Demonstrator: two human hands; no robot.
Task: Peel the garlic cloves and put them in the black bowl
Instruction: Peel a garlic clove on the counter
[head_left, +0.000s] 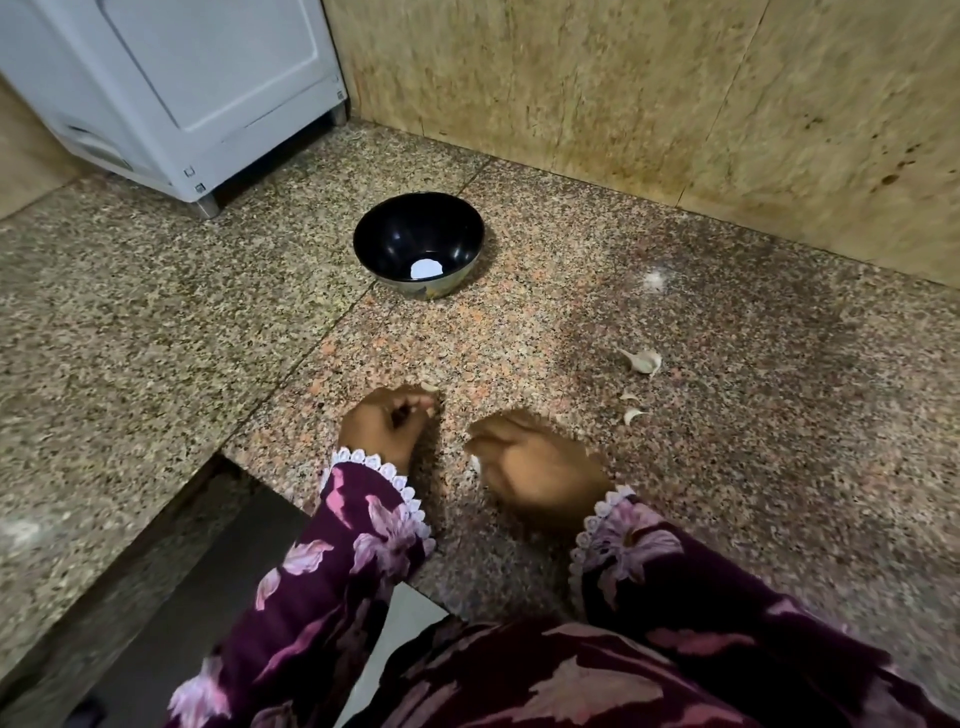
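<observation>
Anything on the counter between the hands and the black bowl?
Nothing visible. The granite counter between the left hand, the right hand and the black bowl shows only bare stone; loose garlic cloves lie off to the right.

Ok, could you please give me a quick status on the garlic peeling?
Left hand pinching a clove. Right hand curled round another. Black bowl clear ahead.

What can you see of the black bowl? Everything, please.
The black bowl is round and deep, glossy black inside, with what looks like a shiny, reflective outer wall near the base. It stands upright on the speckled granite counter, beyond both hands and near the white appliance. A bright white patch on its bottom could be glare or a peeled clove; I cannot tell which. Nothing touches it but the counter.
</observation>
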